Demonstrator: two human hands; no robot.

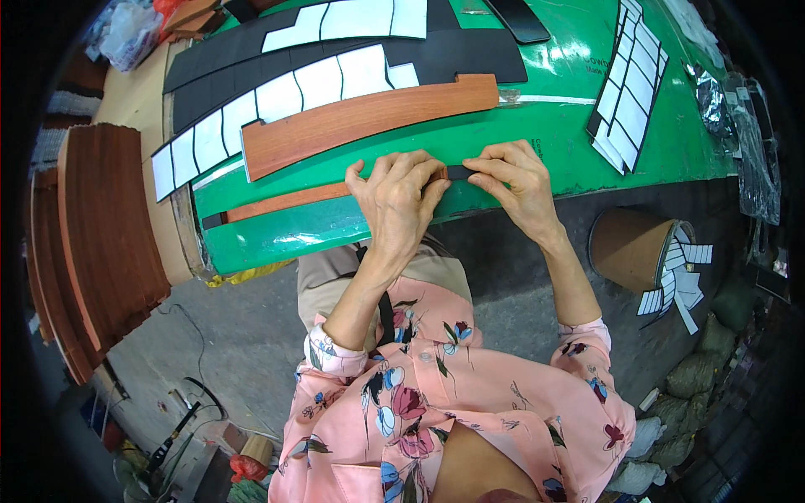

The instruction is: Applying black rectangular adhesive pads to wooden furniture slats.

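Note:
A long narrow wood-grain strip (293,201) lies along the near edge of the green table. A small black pad (215,220) is at its left end. My left hand (392,197) is closed over the strip near its right end, thumb and fingers gripping its edges. Just right of it, a black pad (459,173) sticks out at that end. My right hand (518,180) pinches this pad between thumb and fingertips. Beyond both hands lies a wider, slightly curved wood-grain board (369,121) with notched ends.
White-backed adhesive pads (293,88) and black foam sheets (478,59) lie farther back on the green tabletop (562,126). Another white-backed sheet (629,84) lies right. Brown boards (113,226) are stacked left. A round bin (625,243) with white scraps stands on the floor at right.

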